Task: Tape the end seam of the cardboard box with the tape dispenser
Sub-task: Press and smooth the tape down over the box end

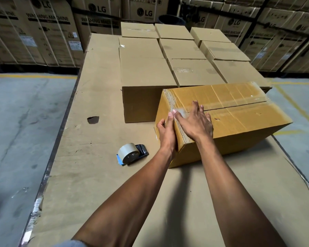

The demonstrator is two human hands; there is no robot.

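A yellow-brown cardboard box (239,114) lies on the cardboard-covered table (89,122), its top seam running left to right with clear tape along it. My right hand (194,122) lies flat on the box's top near the left end, fingers spread over the tape. My left hand (166,131) presses against the box's left end face at the corner, thumb up on the edge. The tape dispenser (131,153), a blue and black frame with a roll of clear tape, lies on the table left of the box, untouched.
Several closed brown boxes (168,56) stand in rows behind the box. A small hole (93,119) shows in the table's cardboard. Stacked washing machine cartons (34,31) line the back. Grey floor with yellow lines lies on both sides.
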